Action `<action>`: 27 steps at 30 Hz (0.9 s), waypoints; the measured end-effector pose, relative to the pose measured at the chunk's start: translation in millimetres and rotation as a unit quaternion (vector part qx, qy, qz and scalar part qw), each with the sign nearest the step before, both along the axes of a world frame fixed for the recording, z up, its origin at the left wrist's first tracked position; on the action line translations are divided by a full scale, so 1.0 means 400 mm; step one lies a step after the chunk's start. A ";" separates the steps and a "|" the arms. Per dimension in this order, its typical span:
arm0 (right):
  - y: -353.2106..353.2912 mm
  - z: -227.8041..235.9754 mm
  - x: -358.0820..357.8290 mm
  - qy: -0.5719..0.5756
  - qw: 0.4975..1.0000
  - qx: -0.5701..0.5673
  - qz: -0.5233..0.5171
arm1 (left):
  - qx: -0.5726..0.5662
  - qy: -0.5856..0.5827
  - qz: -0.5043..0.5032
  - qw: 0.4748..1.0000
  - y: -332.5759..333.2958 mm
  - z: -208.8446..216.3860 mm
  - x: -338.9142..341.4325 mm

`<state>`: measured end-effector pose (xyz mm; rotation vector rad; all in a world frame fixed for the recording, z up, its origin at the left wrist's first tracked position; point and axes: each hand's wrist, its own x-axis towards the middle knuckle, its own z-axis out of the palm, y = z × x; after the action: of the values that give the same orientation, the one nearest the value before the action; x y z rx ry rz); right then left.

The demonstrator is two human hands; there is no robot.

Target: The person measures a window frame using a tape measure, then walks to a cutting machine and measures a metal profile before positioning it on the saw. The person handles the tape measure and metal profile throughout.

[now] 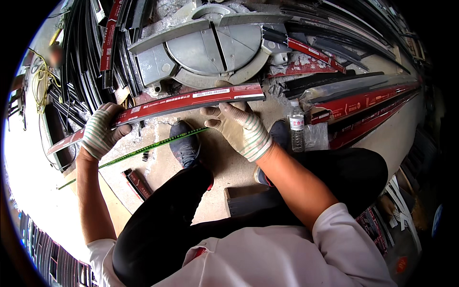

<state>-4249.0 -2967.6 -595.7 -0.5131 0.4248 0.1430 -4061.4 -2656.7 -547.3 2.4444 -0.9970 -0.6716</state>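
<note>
A long metal profile (191,99) with red printed film on its face and a dark edge lies slantwise across the middle, in front of the saw. My left hand (99,131), in a striped work glove, is closed round it towards its left end, thumb below. My right hand (241,129), gloved too, is palm up under the right part, fingers apart and thumb by the lower edge. A green tape measure blade (158,144) stretches from the lower left to the fingers of my right hand. Whether those fingers touch the tape I cannot tell.
A mitre saw's grey round base (205,50) stands ahead. Bundles of dark profiles (81,52) lie left, red-wrapped ones (354,106) right. A clear bottle (297,126) stands beside my right knee. A short red offcut (137,184) lies by my left leg. Yellow cable (43,86) hangs far left.
</note>
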 end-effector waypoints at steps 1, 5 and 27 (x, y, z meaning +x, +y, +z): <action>0.000 0.014 -0.005 -0.013 1.000 -0.003 0.003 | -0.013 -0.003 0.003 1.000 0.004 0.018 -0.010; -0.005 0.103 -0.015 -0.045 0.994 -0.091 0.031 | -0.037 -0.001 0.013 0.999 0.024 0.087 -0.048; 0.068 0.290 -0.076 -0.109 0.971 -0.211 -0.037 | -0.016 -0.266 -0.013 0.964 0.078 0.241 -0.111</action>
<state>-4279.4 -2940.5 -479.5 -0.9216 0.2561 -0.0801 -4105.6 -2625.7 -451.0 2.6440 -1.2186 0.0125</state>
